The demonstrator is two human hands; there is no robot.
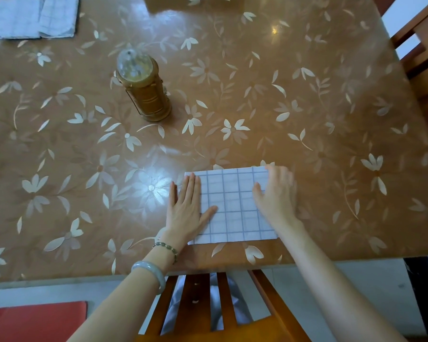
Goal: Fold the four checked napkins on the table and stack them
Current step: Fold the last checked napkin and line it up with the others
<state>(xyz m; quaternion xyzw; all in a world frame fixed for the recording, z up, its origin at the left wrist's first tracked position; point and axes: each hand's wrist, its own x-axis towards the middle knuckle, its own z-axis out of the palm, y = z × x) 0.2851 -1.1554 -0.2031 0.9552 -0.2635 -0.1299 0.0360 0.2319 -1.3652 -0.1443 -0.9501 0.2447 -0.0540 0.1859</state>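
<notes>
A folded white napkin with a grey-blue check [232, 206] lies flat near the table's front edge. My left hand [187, 209] presses flat on its left edge, fingers straight and thumb spread onto the cloth. On the napkin's right side rests my right hand [274, 191], fingers extended toward the far right corner and slightly blurred. More checked napkins [28, 16] lie in a loose pile at the far left corner of the table.
A gold lantern with a clear dome [143, 87] stands on the brown floral table cover [306, 107], left of centre. A wooden chair back [215, 304] sits below the front edge, another chair [425, 53] at the right. A red mat [35, 319] lies low left.
</notes>
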